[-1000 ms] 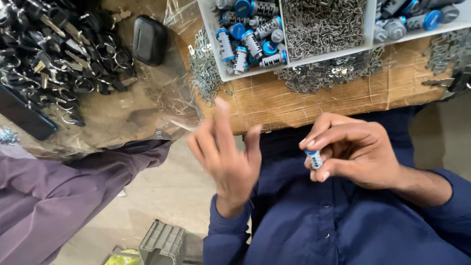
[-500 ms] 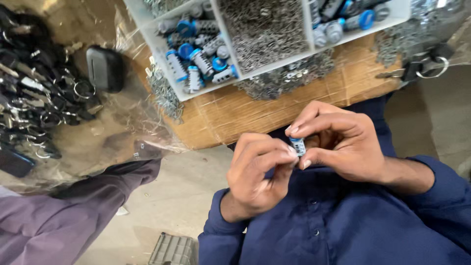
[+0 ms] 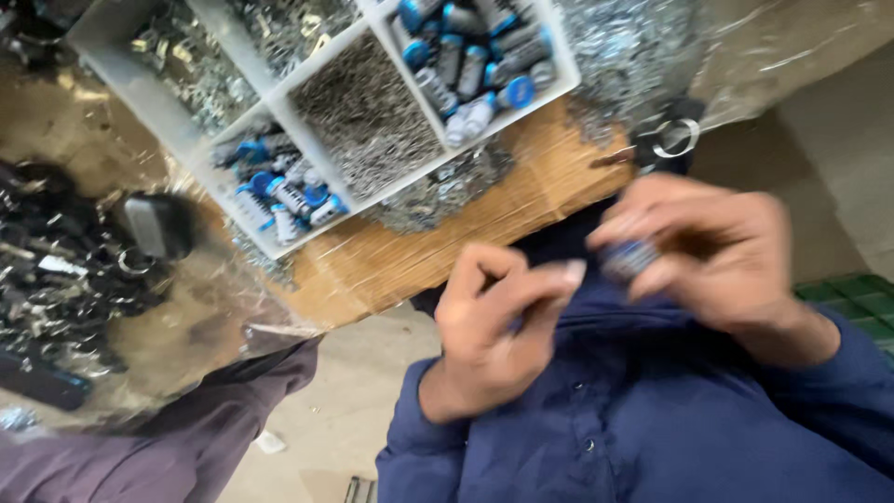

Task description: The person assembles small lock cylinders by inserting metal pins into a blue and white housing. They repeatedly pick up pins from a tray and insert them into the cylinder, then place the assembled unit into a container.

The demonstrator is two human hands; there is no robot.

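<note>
Head view: right hand [image 3: 717, 247] pinches small blue-capped metal cylinder [image 3: 626, 258]; left hand [image 3: 494, 321] fingers curled empty beside it, below bench [image 3: 447, 251] edge.

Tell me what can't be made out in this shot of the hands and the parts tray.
- Small blue and silver cylinder, head view: motion blur and the right hand wrapped around it hide its shape.
- Left hand: its fingertips are blurred, so contact with the cylinder is unclear.
- White divided tray: cut off by the top edge.
- Grey metal bits in the middle compartment: too small to tell their kind.
</note>
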